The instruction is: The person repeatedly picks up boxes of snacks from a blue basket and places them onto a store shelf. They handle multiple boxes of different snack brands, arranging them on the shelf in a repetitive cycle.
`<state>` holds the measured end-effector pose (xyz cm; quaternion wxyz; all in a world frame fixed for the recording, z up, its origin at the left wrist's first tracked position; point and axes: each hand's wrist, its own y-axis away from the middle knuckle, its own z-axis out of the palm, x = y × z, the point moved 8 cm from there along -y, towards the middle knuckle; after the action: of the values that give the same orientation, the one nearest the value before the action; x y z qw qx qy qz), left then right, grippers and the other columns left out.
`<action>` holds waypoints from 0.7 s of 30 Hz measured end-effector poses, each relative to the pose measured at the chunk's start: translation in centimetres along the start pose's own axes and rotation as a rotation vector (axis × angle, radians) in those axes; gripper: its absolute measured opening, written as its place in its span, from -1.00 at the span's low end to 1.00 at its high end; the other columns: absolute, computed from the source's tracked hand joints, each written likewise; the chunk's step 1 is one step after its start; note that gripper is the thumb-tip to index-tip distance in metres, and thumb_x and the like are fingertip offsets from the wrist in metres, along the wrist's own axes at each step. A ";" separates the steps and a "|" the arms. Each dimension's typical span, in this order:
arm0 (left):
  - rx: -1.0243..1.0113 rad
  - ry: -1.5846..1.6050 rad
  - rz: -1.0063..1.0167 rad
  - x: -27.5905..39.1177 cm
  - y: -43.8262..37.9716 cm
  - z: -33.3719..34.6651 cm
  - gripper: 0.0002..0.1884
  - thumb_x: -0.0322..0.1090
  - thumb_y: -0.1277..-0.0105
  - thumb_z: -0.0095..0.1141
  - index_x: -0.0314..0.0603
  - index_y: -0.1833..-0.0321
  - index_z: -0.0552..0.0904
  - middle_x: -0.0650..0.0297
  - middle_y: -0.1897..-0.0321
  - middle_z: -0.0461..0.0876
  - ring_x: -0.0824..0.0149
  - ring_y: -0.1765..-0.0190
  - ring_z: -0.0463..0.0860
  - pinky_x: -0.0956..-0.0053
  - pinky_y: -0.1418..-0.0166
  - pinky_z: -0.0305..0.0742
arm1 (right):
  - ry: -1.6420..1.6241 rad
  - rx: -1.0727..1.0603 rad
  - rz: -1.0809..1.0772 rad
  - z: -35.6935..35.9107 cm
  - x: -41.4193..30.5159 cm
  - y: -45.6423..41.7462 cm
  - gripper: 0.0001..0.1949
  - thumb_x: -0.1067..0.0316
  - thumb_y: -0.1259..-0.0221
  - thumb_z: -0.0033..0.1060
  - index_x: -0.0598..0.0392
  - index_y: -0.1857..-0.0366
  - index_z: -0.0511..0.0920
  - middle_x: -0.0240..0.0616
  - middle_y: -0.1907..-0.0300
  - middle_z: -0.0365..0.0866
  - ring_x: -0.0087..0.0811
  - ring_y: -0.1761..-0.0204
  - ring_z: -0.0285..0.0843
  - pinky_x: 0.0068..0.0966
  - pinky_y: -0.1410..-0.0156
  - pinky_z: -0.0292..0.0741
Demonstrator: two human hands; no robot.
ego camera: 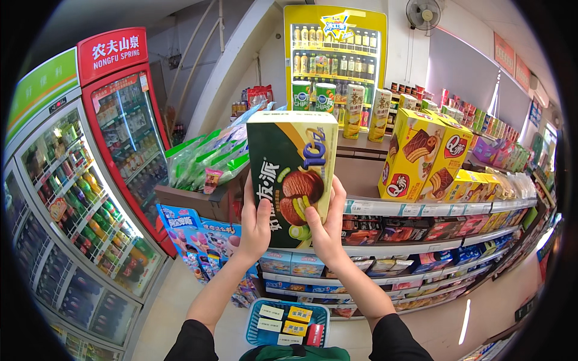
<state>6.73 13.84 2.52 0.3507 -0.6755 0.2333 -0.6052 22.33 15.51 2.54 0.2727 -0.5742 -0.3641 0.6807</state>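
A dark green and cream pie box [291,176] is held upright before me, with its large front face towards me. My left hand [256,225] grips its left side, the thumb lying on the front. On the opposite side my right hand [328,228] holds the lower edge, thumb also across the front. The box's front bears writing and a picture of chocolate-coated cakes with a green filling. Below my hands, a blue plastic shopping basket [249,322] stands on the floor. In it lie several cream boxes [269,325], two yellow boxes [295,329] and a red box [315,335].
A shop shelf [406,208] with packaged snacks runs to the right, large yellow cake boxes [406,155] on top. Chip canisters [324,97] stand behind the held box. Glass-door drink fridges [90,198] line the left. A blue cardboard display [198,234] stands beside the shelf end.
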 end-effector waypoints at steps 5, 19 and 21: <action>-0.007 -0.104 0.080 -1.2 -0.8 0.2 -0.42 -0.19 -0.59 -0.19 -0.42 -0.53 0.13 -0.03 -0.48 0.23 0.09 -0.52 0.20 0.26 -0.57 0.02 | 0.076 0.028 -0.151 -0.7 0.7 -0.7 -0.26 0.53 -0.25 0.07 0.15 -0.49 -0.04 0.01 -0.27 0.32 -0.21 -0.27 0.39 -0.28 -0.43 0.28; 0.201 -0.356 -0.086 -16.6 -15.0 2.0 -0.52 -0.25 -0.51 -0.01 -0.12 -0.43 0.30 -0.16 0.01 0.66 -0.23 -0.01 0.65 0.09 -0.07 0.53 | 0.267 -0.029 0.142 -2.5 19.9 -13.8 -0.16 0.49 -0.23 0.25 -0.08 -0.49 -0.11 0.07 -0.32 0.34 -0.01 -0.28 0.46 -0.20 -0.38 0.38; 0.135 -0.375 -0.054 -17.7 -16.0 1.6 -0.41 -0.29 -0.47 0.04 -0.03 -0.53 0.21 -0.24 -0.02 0.62 -0.29 -0.07 0.61 0.04 -0.09 0.53 | 0.377 -0.128 0.084 -2.5 20.3 -14.7 -0.08 0.50 -0.15 0.35 -0.07 -0.49 -0.15 0.06 -0.32 0.34 -0.02 -0.30 0.44 -0.20 -0.39 0.36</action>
<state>3.75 37.54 3.02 0.4159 -0.7575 0.1045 -0.4923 20.23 40.65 2.41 0.2702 -0.7223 -0.3248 0.5476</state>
